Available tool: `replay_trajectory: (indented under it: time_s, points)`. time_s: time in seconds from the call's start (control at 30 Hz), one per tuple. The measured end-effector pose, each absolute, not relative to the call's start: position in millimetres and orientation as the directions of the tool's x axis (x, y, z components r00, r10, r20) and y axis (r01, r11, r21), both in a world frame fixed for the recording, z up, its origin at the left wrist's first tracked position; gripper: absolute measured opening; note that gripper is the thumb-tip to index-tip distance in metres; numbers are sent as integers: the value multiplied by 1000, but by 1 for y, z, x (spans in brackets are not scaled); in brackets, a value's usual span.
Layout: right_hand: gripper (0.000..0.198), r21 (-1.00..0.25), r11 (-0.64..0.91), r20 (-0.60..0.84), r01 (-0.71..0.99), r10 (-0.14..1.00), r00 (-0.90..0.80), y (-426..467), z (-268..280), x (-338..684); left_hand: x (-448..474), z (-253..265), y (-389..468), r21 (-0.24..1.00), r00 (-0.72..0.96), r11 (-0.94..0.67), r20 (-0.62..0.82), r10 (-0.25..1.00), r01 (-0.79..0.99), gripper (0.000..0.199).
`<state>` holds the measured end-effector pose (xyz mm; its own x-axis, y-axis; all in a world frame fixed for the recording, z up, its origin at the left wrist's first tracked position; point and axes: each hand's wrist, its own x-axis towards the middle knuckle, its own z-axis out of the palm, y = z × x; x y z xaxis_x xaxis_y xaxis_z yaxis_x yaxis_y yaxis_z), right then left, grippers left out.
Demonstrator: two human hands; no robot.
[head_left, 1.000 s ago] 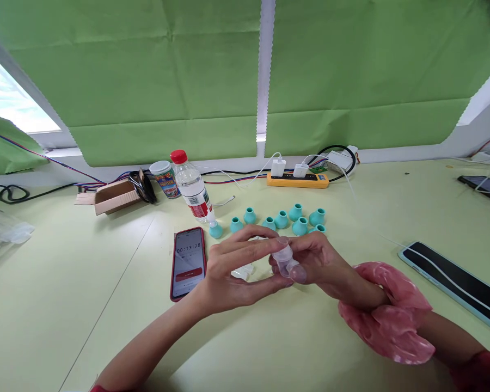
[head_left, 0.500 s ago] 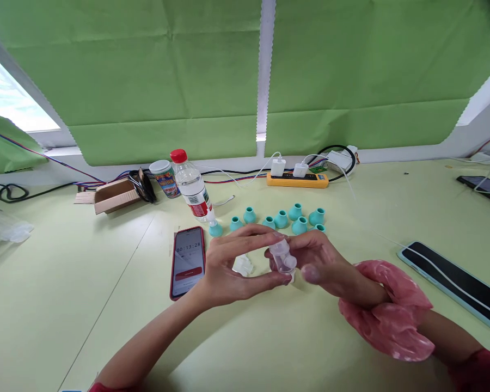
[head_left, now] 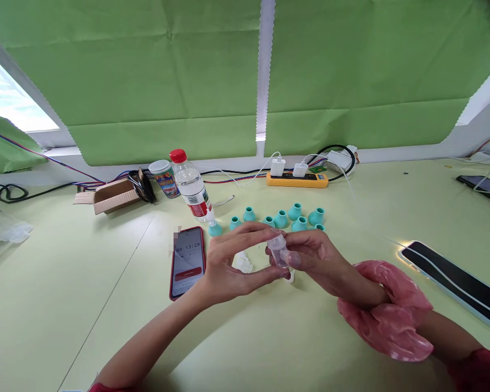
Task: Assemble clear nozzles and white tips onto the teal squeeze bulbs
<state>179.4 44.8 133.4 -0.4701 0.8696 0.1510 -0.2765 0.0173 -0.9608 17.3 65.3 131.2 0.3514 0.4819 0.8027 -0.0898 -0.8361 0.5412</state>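
Observation:
Between my hands is a small clear plastic piece [head_left: 277, 250] with a round side part, held above the table. My left hand [head_left: 228, 267] pinches it top and bottom between fingertips and thumb. From the right, my right hand [head_left: 316, 258] grips the same piece, its thumb pressed on the side part. A pink plastic cover [head_left: 386, 310] is round my right wrist. Behind the hands stand several teal cone-shaped pieces [head_left: 281, 219]; another teal piece with a clear tip [head_left: 215, 227] is by the bottle. A white crumpled-looking bit [head_left: 243, 263] shows behind my left hand.
A phone running a timer [head_left: 188, 262] lies left of my hands, near a water bottle [head_left: 193, 188], a canister [head_left: 165, 178] and a cardboard box [head_left: 116, 195]. At the back is a yellow power strip [head_left: 297, 181]. A long dark device [head_left: 453, 280] with a white cable lies right.
My right thumb has moved in from being held off and now presses on the clear piece's side. The clear piece has shifted slightly left. An edge light glows on the device at right.

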Motion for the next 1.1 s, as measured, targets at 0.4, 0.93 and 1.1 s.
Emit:
replay_trajectory:
  time_s: [0.4,0.93,1.1]
  points:
    - [13,-958,244,269,-151,946,-181,53,146,198,-13,111,123,231,413,-559,467,781,796,38]
    - [22,-974,198,221,-109,936,-273,51,148,192,4,68,123,-199,580,-545,236,780,814,50]
    - [25,-977,192,208,-88,951,-230,52,143,190,6,75,122,-96,563,-562,284,776,822,40]
